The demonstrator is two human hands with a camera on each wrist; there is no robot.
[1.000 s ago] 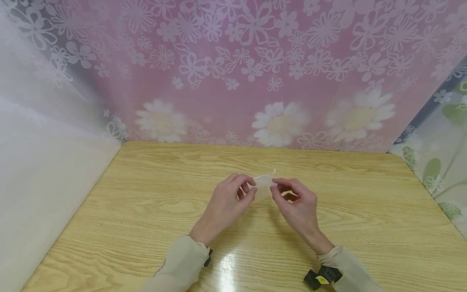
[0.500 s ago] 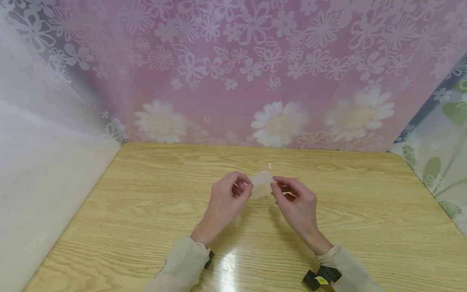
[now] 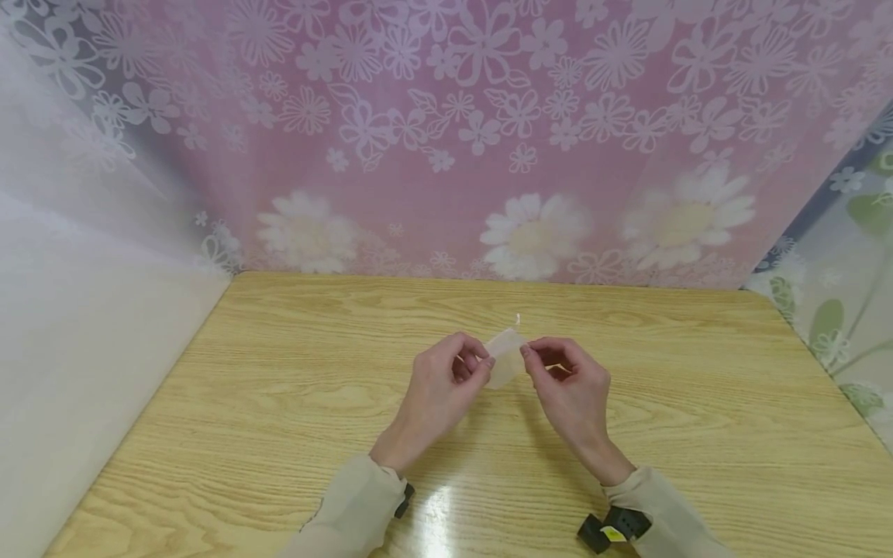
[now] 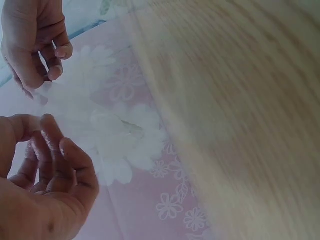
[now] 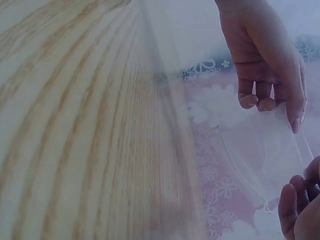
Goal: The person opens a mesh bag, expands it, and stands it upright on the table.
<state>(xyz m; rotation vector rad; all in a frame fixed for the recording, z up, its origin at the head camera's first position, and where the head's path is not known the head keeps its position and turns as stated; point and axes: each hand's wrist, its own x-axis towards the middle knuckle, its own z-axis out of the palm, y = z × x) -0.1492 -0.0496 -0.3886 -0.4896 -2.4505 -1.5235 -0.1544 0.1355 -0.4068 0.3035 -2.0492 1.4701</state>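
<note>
A small, thin, translucent white drawstring pouch is held up above the table between the two hands. Its near edge hangs free, and a short white string sticks up beyond the far corner. My left hand pinches its left side between thumb and fingertips. On the opposite side, my right hand pinches the right edge the same way. The right wrist view shows the see-through pouch stretched between the left hand and the right hand. In the left wrist view the pouch is hard to make out.
The wood-grain table spreads beneath both hands. A pink flowered curtain hangs along its far edge. Pale sheeting borders the left side, and a leaf-patterned curtain the right. Black wrist cameras sit on the cuffs.
The pouch has turned so that its flat face shows more than a second ago. My left hand shifted slightly left, then back right. Both hands keep their pinch.
</note>
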